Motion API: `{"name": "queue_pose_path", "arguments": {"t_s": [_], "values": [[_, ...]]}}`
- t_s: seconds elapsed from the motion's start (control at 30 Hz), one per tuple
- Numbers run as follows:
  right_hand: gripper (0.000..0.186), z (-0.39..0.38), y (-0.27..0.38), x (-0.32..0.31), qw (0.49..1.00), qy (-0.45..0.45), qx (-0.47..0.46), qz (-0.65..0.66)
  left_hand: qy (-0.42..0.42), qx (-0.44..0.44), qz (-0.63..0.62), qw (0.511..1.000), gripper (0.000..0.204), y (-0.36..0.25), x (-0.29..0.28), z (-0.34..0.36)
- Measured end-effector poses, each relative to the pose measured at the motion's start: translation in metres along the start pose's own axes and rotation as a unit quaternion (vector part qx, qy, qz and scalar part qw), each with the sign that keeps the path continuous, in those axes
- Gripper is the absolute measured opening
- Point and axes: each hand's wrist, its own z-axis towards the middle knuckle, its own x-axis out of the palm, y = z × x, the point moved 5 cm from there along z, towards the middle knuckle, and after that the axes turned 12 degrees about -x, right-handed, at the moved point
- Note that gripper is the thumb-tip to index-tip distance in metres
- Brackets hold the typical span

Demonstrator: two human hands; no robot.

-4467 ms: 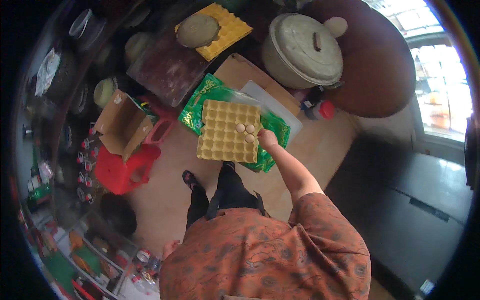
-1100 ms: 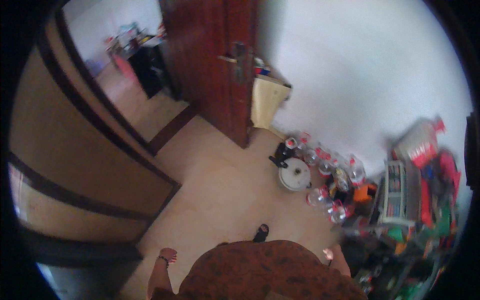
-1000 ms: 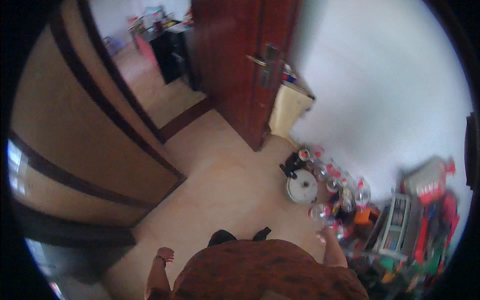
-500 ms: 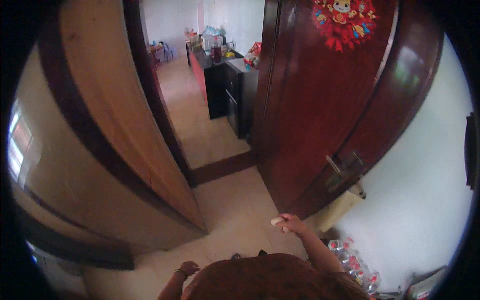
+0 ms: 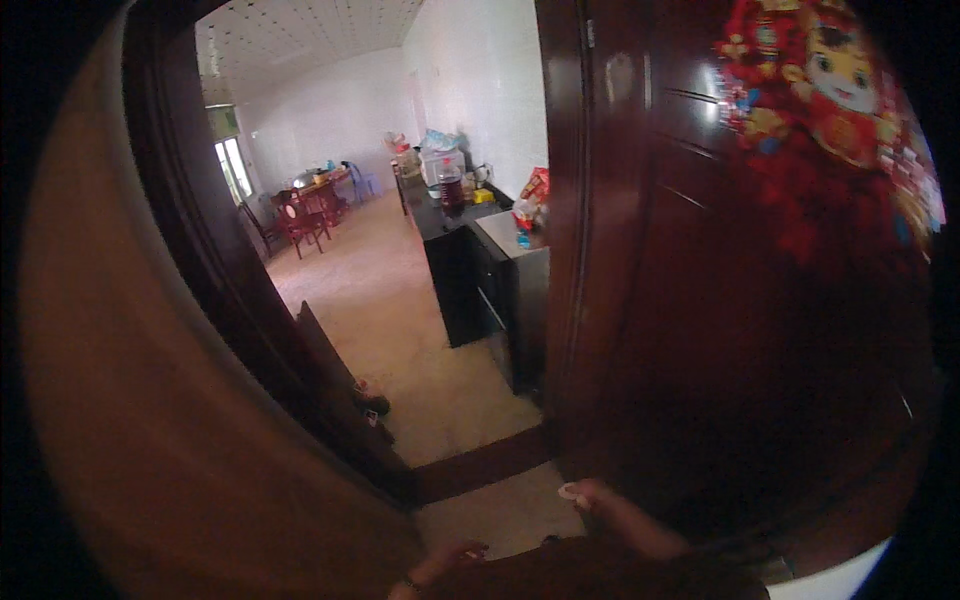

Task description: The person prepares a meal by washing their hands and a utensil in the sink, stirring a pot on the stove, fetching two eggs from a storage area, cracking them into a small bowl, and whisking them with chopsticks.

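At the lower middle, my right hand (image 5: 595,497) is closed around a pale, egg-shaped thing (image 5: 570,491), which shows at the fingertips. My left hand (image 5: 460,553) hangs low near the bottom edge, its fingers loosely apart and blurred, with nothing clearly visible in them. Both hands are just short of the dark doorway threshold (image 5: 485,465). Close to my right arm stands the dark red door (image 5: 680,330), swung inward, with a red festive decoration (image 5: 840,90) on it.
A wooden door frame (image 5: 170,200) rises at my left. Beyond the threshold, a dark counter (image 5: 455,215) and a black cabinet (image 5: 520,310) line the right. Dark shoes (image 5: 372,400) lie beside the left jamb. Chairs (image 5: 303,222) and a table (image 5: 320,185) stand farther in.
I have moved forward to the threshold, and more of the room beyond shows. The bottles by the wall have left view. My right hand still holds the pale thing.
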Motion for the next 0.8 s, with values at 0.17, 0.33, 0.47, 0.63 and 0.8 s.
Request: {"name": "queue_pose_path", "arguments": {"t_s": [0.17,0.33,0.47,0.63,0.8], "values": [[0.025,0.098,0.08,0.01,1.0,0.013,0.006,-0.001,-0.154,0.04,0.074,0.984,0.038,-0.134,-0.014,-0.062],[0.029,0.181,0.177,0.082,0.996,0.075,0.042,0.012,-0.231,0.08,0.007,0.97,0.034,-0.115,-0.102,-0.009],[0.03,0.236,0.229,0.109,0.991,0.134,0.027,-0.016,-0.348,0.04,0.089,0.932,0.033,-0.191,-0.164,-0.008],[0.029,0.304,0.287,0.088,0.998,0.07,0.007,-0.006,-0.362,0.121,0.104,0.919,0.03,-0.281,-0.255,0.028],[0.031,0.379,0.295,0.055,0.998,0.032,0.011,0.051,-0.338,0.101,0.233,0.906,0.031,-0.373,-0.322,0.07]]}}
